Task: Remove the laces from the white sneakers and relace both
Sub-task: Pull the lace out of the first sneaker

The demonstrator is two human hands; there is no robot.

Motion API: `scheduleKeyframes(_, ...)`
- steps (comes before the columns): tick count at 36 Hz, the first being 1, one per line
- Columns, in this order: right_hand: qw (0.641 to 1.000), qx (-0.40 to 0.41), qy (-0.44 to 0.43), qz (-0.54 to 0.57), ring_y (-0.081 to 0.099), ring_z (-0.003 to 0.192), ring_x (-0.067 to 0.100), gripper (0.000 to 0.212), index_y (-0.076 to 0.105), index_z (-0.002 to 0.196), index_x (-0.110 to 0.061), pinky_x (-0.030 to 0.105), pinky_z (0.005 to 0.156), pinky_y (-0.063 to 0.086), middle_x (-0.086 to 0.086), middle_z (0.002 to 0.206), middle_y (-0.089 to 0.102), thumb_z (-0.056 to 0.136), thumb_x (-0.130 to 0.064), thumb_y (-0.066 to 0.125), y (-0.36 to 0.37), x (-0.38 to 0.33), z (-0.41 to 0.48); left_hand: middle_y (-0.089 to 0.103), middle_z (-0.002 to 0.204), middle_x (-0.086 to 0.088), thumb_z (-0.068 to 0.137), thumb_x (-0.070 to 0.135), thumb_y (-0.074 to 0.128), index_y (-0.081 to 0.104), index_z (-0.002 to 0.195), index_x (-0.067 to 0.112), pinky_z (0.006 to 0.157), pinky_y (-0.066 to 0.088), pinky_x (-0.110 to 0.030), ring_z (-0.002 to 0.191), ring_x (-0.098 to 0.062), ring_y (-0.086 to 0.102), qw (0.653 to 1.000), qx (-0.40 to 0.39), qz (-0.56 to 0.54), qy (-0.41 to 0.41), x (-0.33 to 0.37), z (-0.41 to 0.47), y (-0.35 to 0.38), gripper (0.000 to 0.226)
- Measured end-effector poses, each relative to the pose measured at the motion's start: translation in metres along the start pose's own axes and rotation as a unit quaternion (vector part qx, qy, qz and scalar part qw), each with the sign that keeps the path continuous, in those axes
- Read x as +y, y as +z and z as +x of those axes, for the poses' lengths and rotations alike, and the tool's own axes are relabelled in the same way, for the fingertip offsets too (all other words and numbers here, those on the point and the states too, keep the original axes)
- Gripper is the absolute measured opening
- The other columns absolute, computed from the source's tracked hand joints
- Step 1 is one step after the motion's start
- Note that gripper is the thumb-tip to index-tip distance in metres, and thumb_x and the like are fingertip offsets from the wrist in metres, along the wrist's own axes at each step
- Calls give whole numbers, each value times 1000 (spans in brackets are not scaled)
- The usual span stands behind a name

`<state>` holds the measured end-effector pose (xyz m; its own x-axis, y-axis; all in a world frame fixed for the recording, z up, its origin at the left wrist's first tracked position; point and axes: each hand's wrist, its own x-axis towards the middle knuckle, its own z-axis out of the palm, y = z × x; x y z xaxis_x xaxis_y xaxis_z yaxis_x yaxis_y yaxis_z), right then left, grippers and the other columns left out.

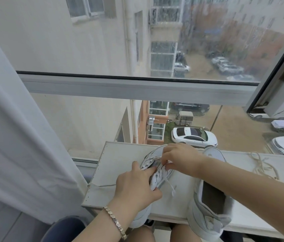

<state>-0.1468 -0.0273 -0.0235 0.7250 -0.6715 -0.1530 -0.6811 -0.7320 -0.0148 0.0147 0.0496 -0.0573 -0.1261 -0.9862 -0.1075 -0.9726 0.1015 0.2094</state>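
Near edge of the white board [116, 163]: the second sneaker [207, 219] stood laceless at the right, heel overhanging. Left of it the left hand [134, 189] gripped the side of the worked sneaker [150, 157], index finger laid along the eyelets, while the right hand [178, 161] pinched the lace [168, 182] at the tongue. Toward the far right edge a loose lace [261, 165] lay well apart; step judged as drawing this shoe's lace out, removal not yet done, and the next move would call for freeing each crossing in turn with the shoe braced.
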Motion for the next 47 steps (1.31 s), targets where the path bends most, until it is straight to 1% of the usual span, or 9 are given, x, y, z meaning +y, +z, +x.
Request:
scheduleKeyframes(6, 998, -10, -7, -61, 43, 108, 11, 22, 68, 105, -27, 24, 81, 23, -11, 109, 61, 92, -35, 53, -5, 3, 4, 29, 91, 3, 85, 67, 31, 36, 129, 50, 62, 34, -26, 82, -23, 59, 1000, 24, 13, 12, 0, -2, 2, 47)
scheduleKeyframes(11, 988, -22, 147, -48, 53, 95, 8, 16, 70, 94, -28, 27, 91, 31, -11, 99, 64, 87, -36, 58, -41, 33, 0, 31, 99, 0, 90, 59, 29, 32, 136, 49, 66, 34, -26, 86, -26, 59, 999, 15, 28, 12, -2, -2, 4, 47)
scheduleKeyframes(13, 965, -11, 257, -59, 54, 75, 5, 17, 71, 94, -30, 19, 75, 43, -13, 92, 65, 88, -38, 58, -63, 53, -12, 36, 107, -2, 91, 58, 29, 31, 137, 48, 65, 32, -26, 88, -26, 59, 999, 11, 36, 12, -1, -2, 5, 47)
scheduleKeyframes(16, 931, -13, 346, -118, 45, 68, 8, 17, 69, 98, -34, 20, 50, 28, -12, 86, 62, 89, -40, 56, -72, 61, -26, 37, 111, -2, 91, 57, 29, 31, 138, 47, 65, 32, -26, 87, -26, 59, 999, 5, 47, 16, -1, -1, 5, 48)
scheduleKeyframes(21, 988, -14, 149, -42, 44, 116, 13, 30, 59, 118, -29, 32, 104, 27, -11, 119, 54, 87, -31, 61, -34, 27, -5, 35, 105, -1, 91, 57, 29, 31, 137, 48, 64, 32, -26, 85, -26, 59, 999, 6, 47, 14, -1, -1, 6, 47)
scheduleKeyframes(34, 999, -42, 20, 0, 53, 100, 14, 21, 66, 107, -20, 22, 70, 31, -7, 110, 58, 93, -27, 52, -8, 1, 8, 28, 94, 1, 90, 55, 31, 38, 128, 47, 62, 34, -26, 82, -26, 59, 999, 14, 34, 17, 0, -1, 4, 40)
scheduleKeyframes(42, 977, -49, 186, 97, 60, 74, 19, 15, 70, 82, -8, 25, 62, 48, 3, 82, 67, 86, -17, 58, -11, 5, 21, 26, 93, 0, 91, 54, 31, 35, 133, 47, 63, 32, -26, 80, -26, 58, 999, 27, 29, 1, 4, 2, 5, 43)
scheduleKeyframes(45, 955, 28, 287, 71, 50, 56, 19, 26, 48, 59, -10, 20, 45, 34, 2, 60, 48, 85, -9, 50, -20, 28, 20, 26, 95, 1, 90, 53, 32, 34, 134, 47, 63, 32, -25, 82, -25, 59, 999, 22, 28, 6, 2, -2, 7, 44)
scheduleKeyframes(47, 950, -7, 301, 78, 55, 60, 18, 14, 62, 71, -4, 20, 50, 41, 5, 66, 59, 83, -8, 55, -29, 45, 14, 26, 95, 1, 89, 54, 32, 34, 134, 47, 63, 32, -25, 82, -25, 59, 999, 26, 29, 6, 1, -4, 8, 45)
